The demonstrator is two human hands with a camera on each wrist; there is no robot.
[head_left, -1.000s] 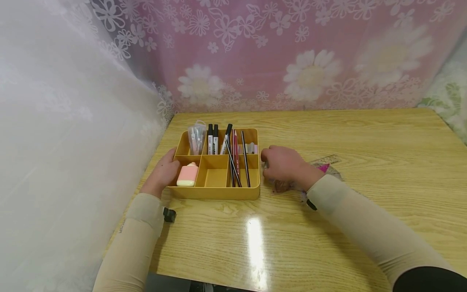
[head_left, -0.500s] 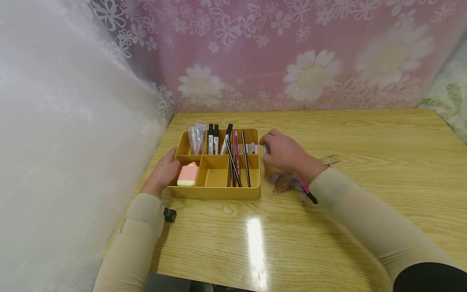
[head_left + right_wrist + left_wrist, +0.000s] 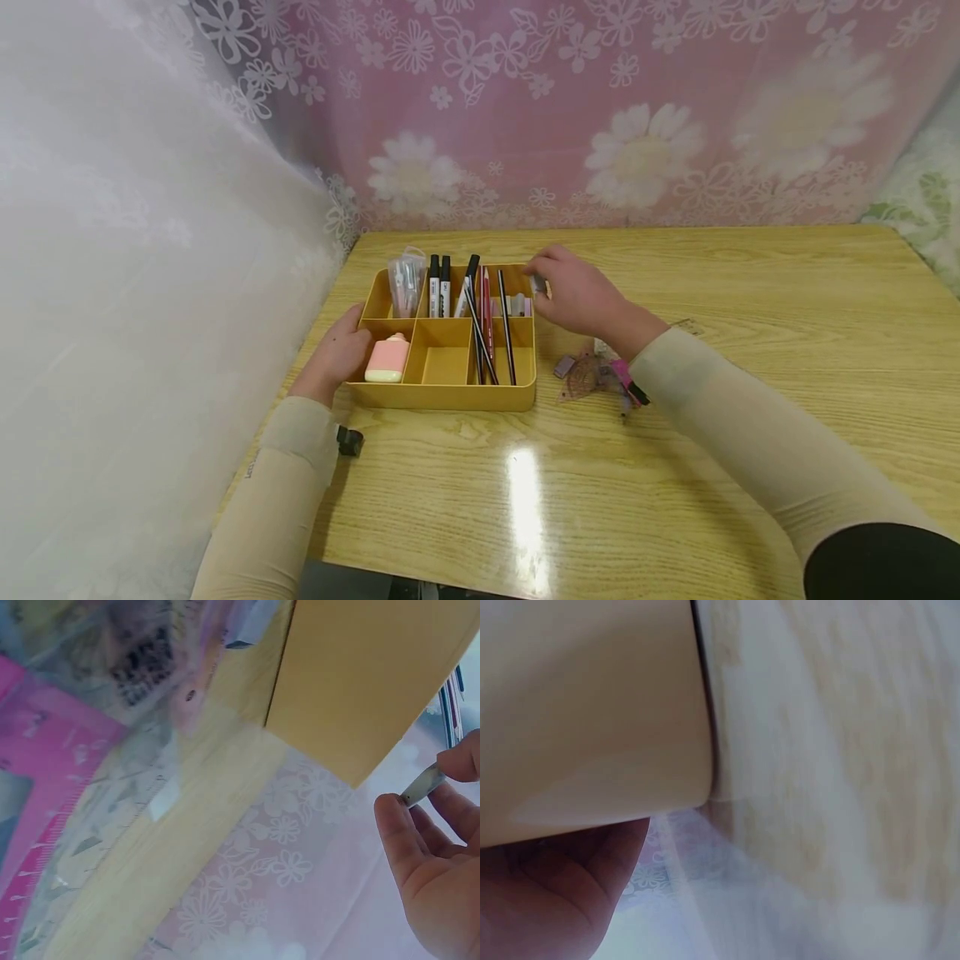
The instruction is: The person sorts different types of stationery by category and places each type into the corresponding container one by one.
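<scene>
A yellow desk organizer [image 3: 442, 397] with several compartments stands on the table. My left hand [image 3: 337, 354] grips its left side; in the left wrist view the fingers [image 3: 562, 877] lie against the organizer's wall [image 3: 607, 735]. With thumb and fingertips, my right hand [image 3: 577, 287] pinches a small grey-white piece [image 3: 424, 784], whose kind I cannot tell, at the organizer's back right corner. Inside stand black-capped markers [image 3: 446, 287], pencils [image 3: 487, 312], a clear pouch [image 3: 406, 283] and a pink-and-cream bottle [image 3: 387, 358]. Small pale pieces [image 3: 517, 306] lie in the back right compartment.
Right of the organizer lies a pile of clear rulers and a protractor [image 3: 581, 379], a small purple-grey block [image 3: 565, 366] and a pink set square [image 3: 60, 742]. A pink flowered curtain [image 3: 525, 167] hangs behind the table [image 3: 787, 333].
My right hand has moved away from me, past the organizer's right side to its back right corner, carrying the small piece. The left hand stays on the organizer.
</scene>
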